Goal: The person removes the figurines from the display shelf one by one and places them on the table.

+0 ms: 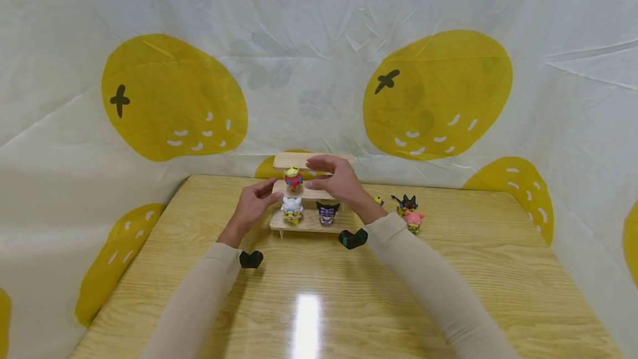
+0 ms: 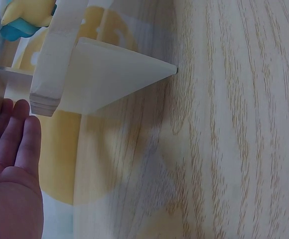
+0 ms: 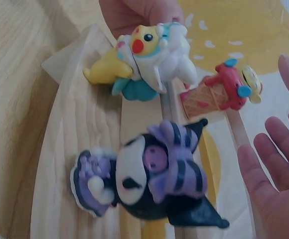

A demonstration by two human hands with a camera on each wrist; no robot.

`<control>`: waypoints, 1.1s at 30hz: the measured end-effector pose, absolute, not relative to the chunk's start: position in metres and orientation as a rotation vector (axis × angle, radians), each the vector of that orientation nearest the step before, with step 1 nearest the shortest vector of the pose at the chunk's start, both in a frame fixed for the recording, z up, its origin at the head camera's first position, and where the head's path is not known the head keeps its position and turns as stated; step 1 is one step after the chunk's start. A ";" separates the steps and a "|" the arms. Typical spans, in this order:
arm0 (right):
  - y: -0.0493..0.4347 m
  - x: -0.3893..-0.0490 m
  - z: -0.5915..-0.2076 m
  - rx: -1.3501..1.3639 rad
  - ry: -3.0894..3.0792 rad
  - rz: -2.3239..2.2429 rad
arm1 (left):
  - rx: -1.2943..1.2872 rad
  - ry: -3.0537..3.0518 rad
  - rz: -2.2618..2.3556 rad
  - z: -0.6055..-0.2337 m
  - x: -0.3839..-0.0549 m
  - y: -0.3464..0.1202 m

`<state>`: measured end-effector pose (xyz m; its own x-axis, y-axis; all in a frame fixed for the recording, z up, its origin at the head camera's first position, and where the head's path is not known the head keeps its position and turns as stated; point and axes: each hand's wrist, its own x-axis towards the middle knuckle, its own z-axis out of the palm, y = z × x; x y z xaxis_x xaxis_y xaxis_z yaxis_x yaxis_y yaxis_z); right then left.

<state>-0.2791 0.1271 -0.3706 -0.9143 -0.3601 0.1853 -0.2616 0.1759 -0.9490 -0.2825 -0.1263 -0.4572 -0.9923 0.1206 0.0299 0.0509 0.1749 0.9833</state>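
A small tiered wooden display shelf [image 1: 306, 227] stands at the back of the table. On its middle tier, toward the left, is a red ice-cream-cone figurine [image 1: 293, 179] with a yellow top. The lower tier holds a white-and-yellow figurine [image 1: 292, 211] on the left and a black-and-purple figurine [image 1: 327, 214] with a striped bow. My left hand [image 1: 252, 204] is at the shelf's left side, its straight fingertips [image 2: 20, 107] right at a tier's end. My right hand [image 1: 339, 179] hovers beside the cone figurine, fingers spread and apart from it [image 3: 279, 174].
To the right of the shelf, a black figurine [image 1: 408, 203] and a pink figurine [image 1: 413, 220] stand together on the wooden table [image 1: 369, 303]. A small yellow-and-purple item [image 1: 379, 201] is partly hidden by my right forearm. Patterned cloth [image 1: 309, 71] hangs closely behind the shelf.
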 end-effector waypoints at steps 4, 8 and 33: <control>0.119 -0.279 -0.368 -0.623 2.375 -1.844 | 0.186 2.359 1.981 -0.458 -0.283 -0.128; 0.113 -0.278 -0.365 -0.646 2.405 -1.812 | 0.195 2.366 1.983 -0.458 -0.283 -0.127; 0.091 -0.290 -0.365 -0.596 2.487 -1.640 | 0.169 2.400 1.972 -0.457 -0.282 -0.125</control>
<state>-0.2901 0.0908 -0.3654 -0.9179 -0.3759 0.1273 -0.2651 0.3419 -0.9016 -0.2820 -0.1251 -0.4566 -0.9936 0.1036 0.0452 0.0644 0.1907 0.9795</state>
